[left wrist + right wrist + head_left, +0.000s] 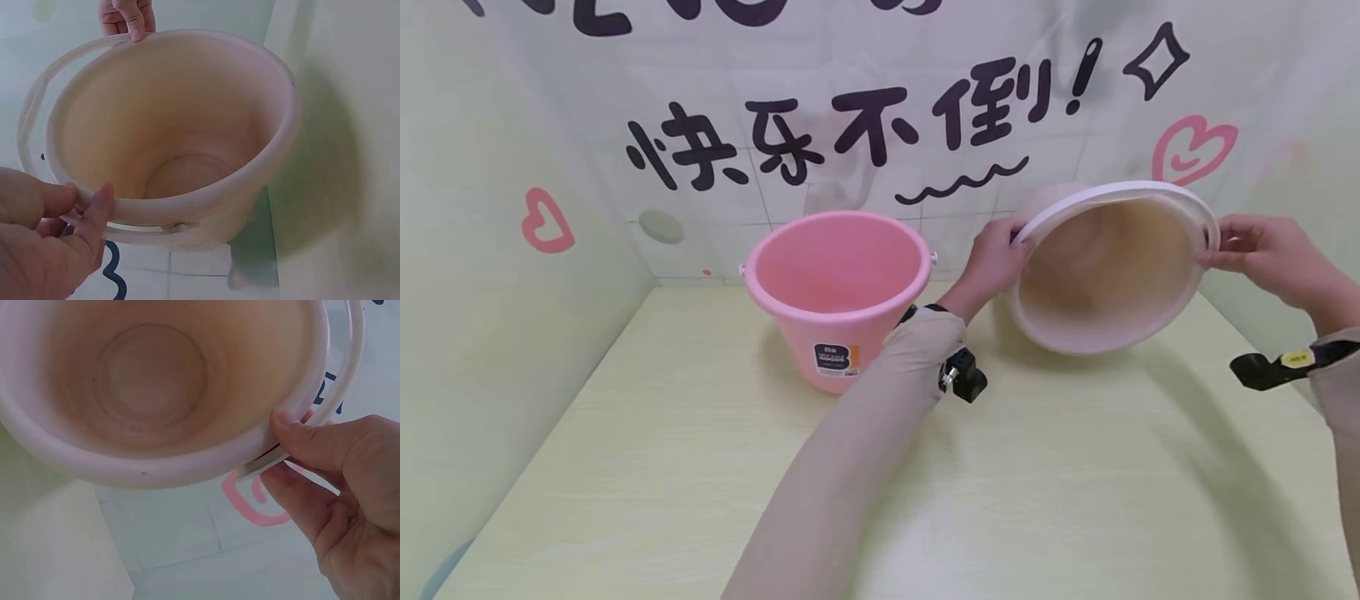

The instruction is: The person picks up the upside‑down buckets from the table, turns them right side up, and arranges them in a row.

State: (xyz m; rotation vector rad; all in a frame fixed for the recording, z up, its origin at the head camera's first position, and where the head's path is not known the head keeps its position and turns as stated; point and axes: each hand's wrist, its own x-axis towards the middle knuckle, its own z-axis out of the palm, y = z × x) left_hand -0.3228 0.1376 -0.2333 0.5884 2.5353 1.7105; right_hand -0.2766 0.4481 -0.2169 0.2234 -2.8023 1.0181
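A pale pinkish-white bucket (1105, 275) is tilted on its side, its mouth facing me, at the right of the head view. My left hand (997, 260) grips its rim on the left, thumb and fingers pinching the edge in the left wrist view. On the opposite side my right hand (1262, 250) pinches the rim together with the white handle (350, 369), thumb on the mouth side. The handle lies along the rim. Inside, the bucket (187, 112) shows only its bare walls and round bottom. Whether its underside touches the table cannot be told.
An upright pink bucket (842, 267) with a dark label (833, 358) stands on the pale wooden table (662, 467), left of my left forearm, which partly covers it. Behind is a white printed sheet (820, 75) with black characters. Pale walls border both sides.
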